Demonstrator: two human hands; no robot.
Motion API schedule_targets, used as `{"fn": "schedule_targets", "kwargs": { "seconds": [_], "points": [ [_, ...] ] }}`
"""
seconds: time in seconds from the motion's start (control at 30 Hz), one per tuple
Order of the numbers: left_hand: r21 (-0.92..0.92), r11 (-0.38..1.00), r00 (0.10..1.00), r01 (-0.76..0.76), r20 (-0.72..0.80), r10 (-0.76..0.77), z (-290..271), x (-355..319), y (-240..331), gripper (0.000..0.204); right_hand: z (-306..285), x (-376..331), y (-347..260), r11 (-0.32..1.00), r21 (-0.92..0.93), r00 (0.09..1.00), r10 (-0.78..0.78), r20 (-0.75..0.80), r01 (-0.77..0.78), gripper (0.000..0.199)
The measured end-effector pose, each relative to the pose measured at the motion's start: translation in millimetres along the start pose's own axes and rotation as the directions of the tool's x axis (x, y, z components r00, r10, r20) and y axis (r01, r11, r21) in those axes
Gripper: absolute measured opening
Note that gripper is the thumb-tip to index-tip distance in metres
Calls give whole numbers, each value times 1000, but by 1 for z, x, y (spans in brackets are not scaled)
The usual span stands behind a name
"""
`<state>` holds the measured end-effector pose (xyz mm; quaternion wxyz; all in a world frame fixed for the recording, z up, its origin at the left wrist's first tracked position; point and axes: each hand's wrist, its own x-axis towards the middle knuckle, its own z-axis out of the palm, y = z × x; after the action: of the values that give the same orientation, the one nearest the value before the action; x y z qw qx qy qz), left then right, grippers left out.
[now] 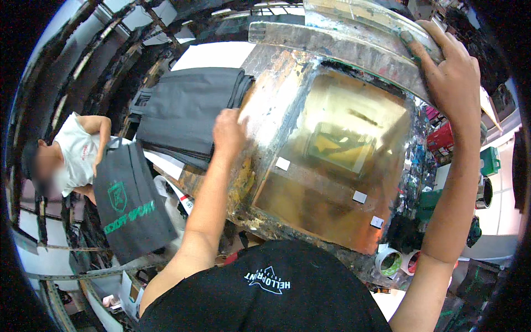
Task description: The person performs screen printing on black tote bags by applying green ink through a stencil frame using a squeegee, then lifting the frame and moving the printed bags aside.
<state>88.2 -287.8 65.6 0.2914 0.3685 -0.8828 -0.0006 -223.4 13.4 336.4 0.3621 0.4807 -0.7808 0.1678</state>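
My left hand (229, 133) is at the right edge of a stack of flat black bags (185, 108). Its fingers are smeared by motion, so I cannot tell whether they pinch a bag. At the upper right, my right hand (453, 72) grips a paint-stained wooden frame (343, 52) tipped up along the far side of the bench, thumb on its near face. Below the frame lies a glossy amber board (326, 205) with small white squares (360, 197) stuck on it. Light reflects off the board's upper half.
On the left a person (83, 146) in a white top holds a black bag with a green print (130, 205). An open tub with green inside (389, 262) stands by the board's lower right corner. Drying racks (72, 77) line the left, and a green container (490, 161) is at right.
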Motion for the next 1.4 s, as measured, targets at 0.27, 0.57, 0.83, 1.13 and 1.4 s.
{"fn": "schedule_targets", "kwargs": {
  "seconds": [0.27,0.57,0.83,1.13,1.4],
  "points": [
    [459,872,911,170,265,-317,30,16,-83,59,4,0,6,992,-125,1000,4,-10,-5,45],
    [246,940,921,236,253,-297,-9,34,-87,27,7,-1,7,997,-74,999,-28,-45,25,49],
    [-201,976,850,-87,496,178,-33,50,78,29,1,-1,3,996,-93,1000,12,-13,-13,45],
    [-548,802,765,-239,402,503,92,-32,240,55,-12,13,-16,994,-33,962,108,252,-103,70],
    [-154,905,761,-396,496,418,59,-86,189,78,-25,8,-7,988,94,965,99,242,-125,58]
  ]
}}
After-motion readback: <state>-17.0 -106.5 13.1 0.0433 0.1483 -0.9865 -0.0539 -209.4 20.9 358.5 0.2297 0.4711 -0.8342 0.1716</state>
